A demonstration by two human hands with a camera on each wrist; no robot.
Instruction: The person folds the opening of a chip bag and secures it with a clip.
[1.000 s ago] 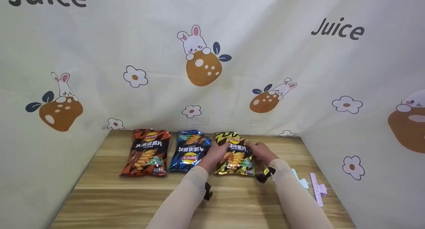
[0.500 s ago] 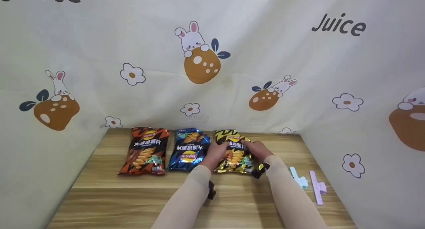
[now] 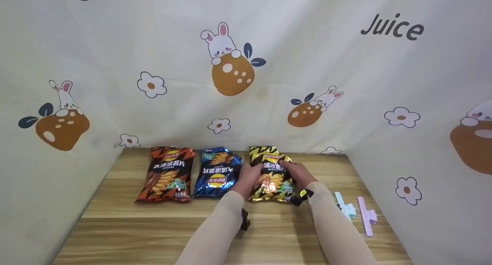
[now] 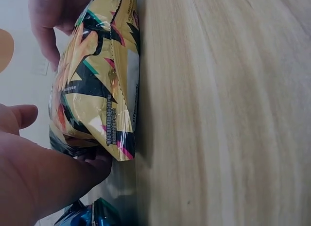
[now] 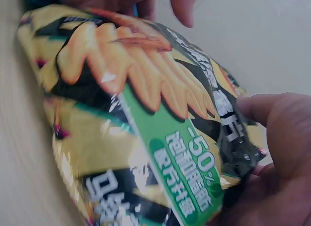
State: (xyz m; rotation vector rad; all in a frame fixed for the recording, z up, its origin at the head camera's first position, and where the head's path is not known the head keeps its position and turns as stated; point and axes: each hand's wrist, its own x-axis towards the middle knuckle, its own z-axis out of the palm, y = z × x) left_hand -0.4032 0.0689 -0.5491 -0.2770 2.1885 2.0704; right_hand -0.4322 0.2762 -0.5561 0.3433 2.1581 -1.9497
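A yellow-and-black bag of potato chips [image 3: 271, 180] is at the back of the table, held between both hands. My left hand [image 3: 249, 178] grips its left side; in the left wrist view the fingers tuck in against the bag's edge and the thumb [image 4: 24, 114] stands up beside it. On the other side, my right hand [image 3: 301, 174] has its thumb over the bag's front and its fingers behind the edge, mostly hidden. A blue bag of chips [image 3: 217, 180] lies just left of my left hand. Farther left is a red-and-black bag of chips [image 3: 169, 176].
Beyond my right forearm lie a light blue bag clip [image 3: 348, 209] and a purple bag clip [image 3: 368, 217]. The wooden table [image 3: 153, 238] meets a pale cloth backdrop [image 3: 173, 115] with bunny prints at the back and both sides.
My right thumb has shifted left onto the front of the yellow bag. Since half a second ago the yellow bag has moved slightly up in the view. The other bags stay put.
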